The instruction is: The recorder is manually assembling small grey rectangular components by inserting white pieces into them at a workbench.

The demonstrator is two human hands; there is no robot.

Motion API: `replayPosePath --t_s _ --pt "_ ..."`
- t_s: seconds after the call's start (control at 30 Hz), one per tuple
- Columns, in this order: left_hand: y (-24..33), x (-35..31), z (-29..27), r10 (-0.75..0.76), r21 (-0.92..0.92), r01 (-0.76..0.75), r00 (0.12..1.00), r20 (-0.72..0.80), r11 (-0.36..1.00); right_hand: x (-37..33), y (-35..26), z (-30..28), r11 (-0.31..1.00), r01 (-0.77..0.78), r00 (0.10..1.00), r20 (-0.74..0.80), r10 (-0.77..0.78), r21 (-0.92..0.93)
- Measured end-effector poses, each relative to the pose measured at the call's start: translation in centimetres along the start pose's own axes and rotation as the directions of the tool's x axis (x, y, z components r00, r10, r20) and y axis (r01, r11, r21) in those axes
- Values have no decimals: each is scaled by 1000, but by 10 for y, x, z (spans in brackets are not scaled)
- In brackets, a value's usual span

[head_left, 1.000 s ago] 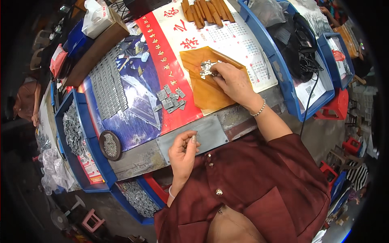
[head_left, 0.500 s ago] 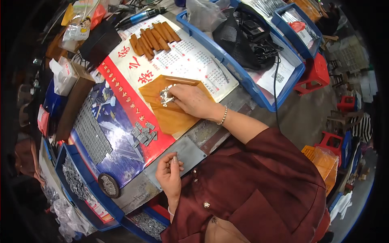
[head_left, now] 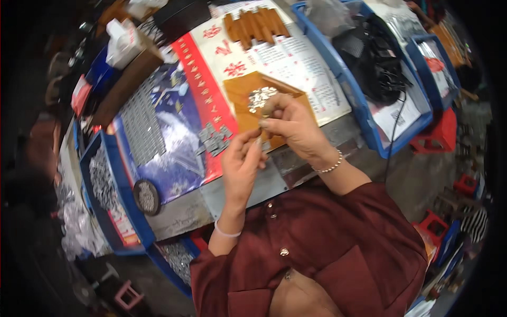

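My left hand [head_left: 242, 168] and my right hand [head_left: 297, 126] are close together over the near edge of the bench, fingertips almost touching. Both are closed in a pinch; whatever sits between the fingers is too small to make out. Just beyond my right fingers, a pile of small shiny silver pieces [head_left: 260, 97] lies on a brown paper envelope [head_left: 239, 87]. Left of that, small grey blocks [head_left: 211, 141] are heaped on a printed calendar sheet [head_left: 198, 79]. Many more grey pieces [head_left: 140, 132] stand in neat rows farther left.
Brown strips [head_left: 256, 27] lie at the far side. A blue tray [head_left: 364, 124] with a black bag [head_left: 369, 58] stands right. At left are a blue bin [head_left: 140, 232] of metal parts, a round dark dish [head_left: 138, 203] of tiny pieces, and a tissue box [head_left: 127, 76].
My right hand has left the silver pile and come back toward me. My left hand has risen from the bench edge to meet it. The whole view has shifted and turned.
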State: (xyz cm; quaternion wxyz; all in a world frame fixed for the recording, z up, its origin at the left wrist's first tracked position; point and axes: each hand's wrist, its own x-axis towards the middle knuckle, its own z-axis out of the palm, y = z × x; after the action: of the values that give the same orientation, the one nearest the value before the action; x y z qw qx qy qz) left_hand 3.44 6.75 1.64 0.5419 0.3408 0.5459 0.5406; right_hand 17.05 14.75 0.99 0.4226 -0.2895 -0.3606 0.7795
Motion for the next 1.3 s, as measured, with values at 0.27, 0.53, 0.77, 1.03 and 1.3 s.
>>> replayPosePath --t_s 0.27,0.53,0.77,1.03,1.3 --pt "3 8 7 -2 25 2 1000 7 1000 -5 4 -3 998 41 999 -31 -42 -38" --pt "2 8 4 -54 -5 54 998 -11 999 -1 -1 -7 999 20 996 -87 -22 -26" --pt "3 10 10 -51 -59 51 999 -8 997 -3 6 -6 1000 10 999 -42 -11 -20" --pt "2 15 6 -55 -24 55 998 2 998 -3 1 -9 998 -65 995 -73 65 -2" --pt "-3 16 7 -16 64 15 1000 20 998 0 6 -13 971 35 999 15 -33 -235"
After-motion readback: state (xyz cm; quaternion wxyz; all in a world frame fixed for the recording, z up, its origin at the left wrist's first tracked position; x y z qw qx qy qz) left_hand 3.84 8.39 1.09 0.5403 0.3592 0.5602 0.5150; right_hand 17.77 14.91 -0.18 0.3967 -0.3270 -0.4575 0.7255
